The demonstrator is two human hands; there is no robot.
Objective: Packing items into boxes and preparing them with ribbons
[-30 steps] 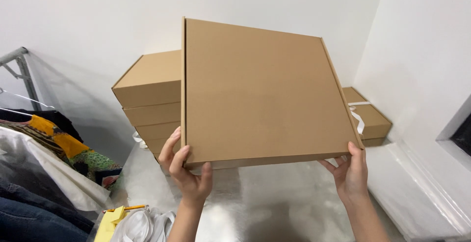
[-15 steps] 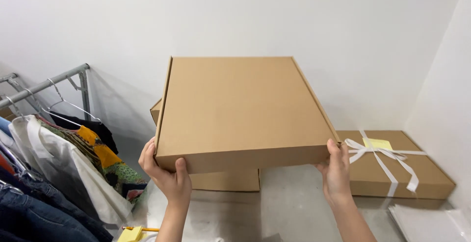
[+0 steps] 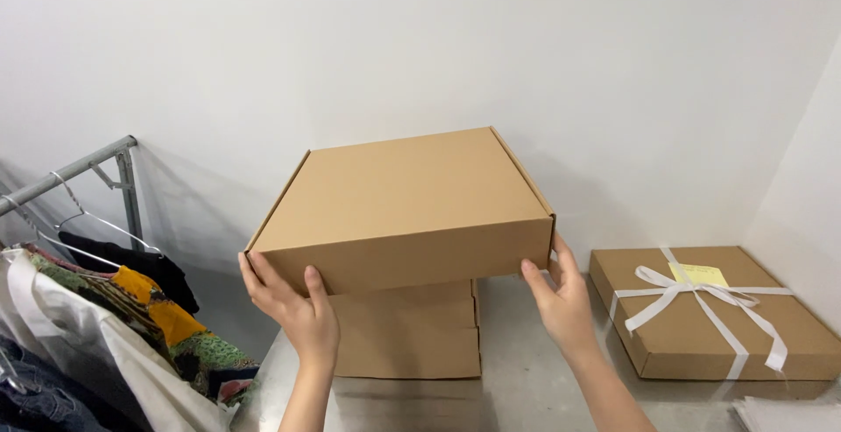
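My left hand (image 3: 293,305) is nearest to me, at about 7 o'clock in the view, cupped round the near left corner of the plain cardboard box (image 3: 407,213): the thumb lies up the front face and the fingers (image 3: 252,281) wrap the left edge. My right hand (image 3: 561,296) sits at about 5 o'clock, palm against the near right corner of the same box, fingers spread upward along its side and thumb on the front face. Both hands are clasped on the box, not pinching it; it is closed, lying flat and level between them.

Just beyond my wrists the box rests on, or hovers just over, a stack of brown boxes (image 3: 412,331); I cannot tell whether it touches the top one. The stack stands on the shiny grey bench (image 3: 534,388).

At 3 o'clock, well apart from my right hand, a flat brown box tied with white ribbon (image 3: 710,309) lies on the bench, with a yellow note (image 3: 698,274) under the ribbon's crossing. At 9 o'clock, off the bench's left edge, a metal clothes rail (image 3: 74,169) carries wire hangers and garments (image 3: 131,309) in white, black, orange and green print.

Farthest off, from 10 to 2 o'clock, is the plain white wall (image 3: 438,46)
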